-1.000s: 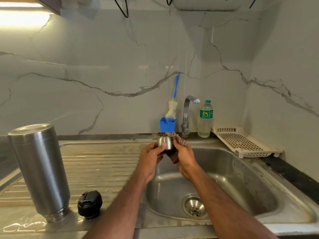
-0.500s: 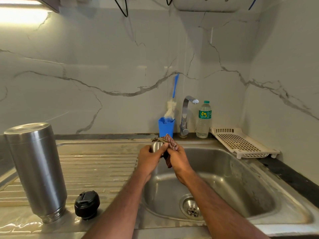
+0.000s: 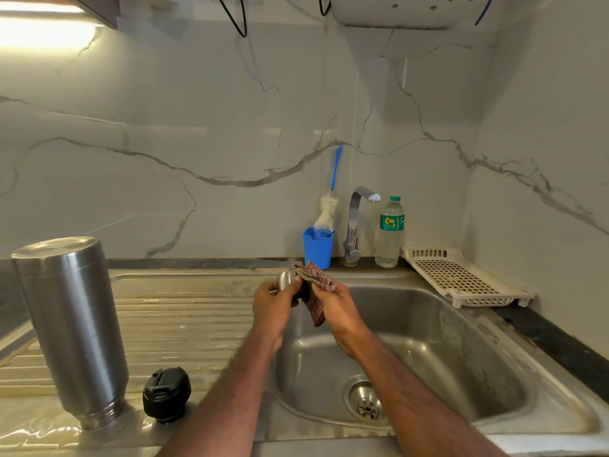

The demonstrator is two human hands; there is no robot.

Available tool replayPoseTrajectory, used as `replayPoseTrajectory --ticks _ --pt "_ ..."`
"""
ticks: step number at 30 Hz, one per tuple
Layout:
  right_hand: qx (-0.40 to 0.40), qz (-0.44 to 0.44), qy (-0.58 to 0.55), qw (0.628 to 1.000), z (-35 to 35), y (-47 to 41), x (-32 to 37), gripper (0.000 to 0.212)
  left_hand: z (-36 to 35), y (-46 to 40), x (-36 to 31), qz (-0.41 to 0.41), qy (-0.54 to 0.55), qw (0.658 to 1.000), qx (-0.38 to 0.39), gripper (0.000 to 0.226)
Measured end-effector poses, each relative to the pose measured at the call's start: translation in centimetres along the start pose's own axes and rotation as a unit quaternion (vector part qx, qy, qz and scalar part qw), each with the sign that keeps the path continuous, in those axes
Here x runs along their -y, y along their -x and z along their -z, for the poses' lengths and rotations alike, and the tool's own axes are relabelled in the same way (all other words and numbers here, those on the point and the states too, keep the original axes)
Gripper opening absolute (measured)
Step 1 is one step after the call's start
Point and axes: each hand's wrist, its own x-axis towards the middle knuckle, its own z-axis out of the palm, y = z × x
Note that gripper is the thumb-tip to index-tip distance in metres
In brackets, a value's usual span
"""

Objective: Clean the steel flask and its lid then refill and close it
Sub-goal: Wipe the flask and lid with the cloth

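Steel cup lid sits in my left hand, fingers curled round its side, held above the near-left rim of the sink. Only a sliver of the metal shows past the knuckles. My right hand pinches a red checked cloth bunched against the lid's open side; the tail of the cloth hangs down between the two hands. Hands close together, both clamped, one on the lid and one on the cloth.

Step in hand, as I read it: wiping the cup lid. To do it well, I would turn the lid with the left hand while the cloth stays pressed in, work the rim and inner wall, and keep the job over the basin so drips fall there. Cannot tell whether the inside is reached yet; the cloth hides it.

Steel flask stands mouth-down on the wet draining board, well to the left. Black stopper rests just beside its base. Refilling and closing not yet done.

Behind the sink: blue cup with bottle brush, tap, water bottle, white rack to the right.
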Motion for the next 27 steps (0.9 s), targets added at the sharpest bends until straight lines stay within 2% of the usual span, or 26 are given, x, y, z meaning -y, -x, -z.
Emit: replayPoseTrajectory --ticks 3,5,7,11,14,16,21,25,27 --pt "-0.032 -0.003 -0.019 0.999 -0.1 -0.2 0.1 0.030 0.3 0.5 -0.6 -0.011 -0.018 0.996 0.083 0.032" --pt "-0.072 -0.033 -0.084 0.993 0.8 -0.7 0.4 0.027 0.0 1.1 -0.9 -0.020 -0.031 0.987 0.156 0.030" --pt "-0.092 -0.070 -0.139 0.984 1.8 -1.0 0.3 0.025 -0.6 1.6 -1.0 -0.025 -0.060 0.978 0.196 0.031" --pt "-0.097 -0.106 -0.175 0.974 1.9 -0.6 0.6 0.023 -1.3 1.5 -0.6 -0.015 -0.089 0.978 0.191 0.038" --pt "-0.117 -0.114 -0.156 0.974 1.2 -0.9 0.5 0.023 -1.9 1.2 -0.4 -0.047 -0.107 0.991 0.072 0.041" --pt "-0.130 -0.118 -0.132 0.976 0.7 -1.1 0.3 0.024 -1.8 1.2 -0.4 -0.066 -0.145 0.987 0.030 0.042" --pt "-0.146 -0.113 -0.121 0.975 1.0 -0.9 0.2 0.023 -1.8 0.9 0.2 -0.077 -0.209 0.972 0.075 0.054" --pt "-0.204 -0.174 -0.172 0.948 1.8 -1.0 0.1 0.022 -1.4 0.9 0.5 -0.091 -0.170 0.963 0.189 0.050" --pt "-0.208 -0.205 -0.202 0.935 2.1 -0.9 0.0 0.024 -1.4 0.9 0.7 -0.082 -0.152 0.960 0.222 0.048"
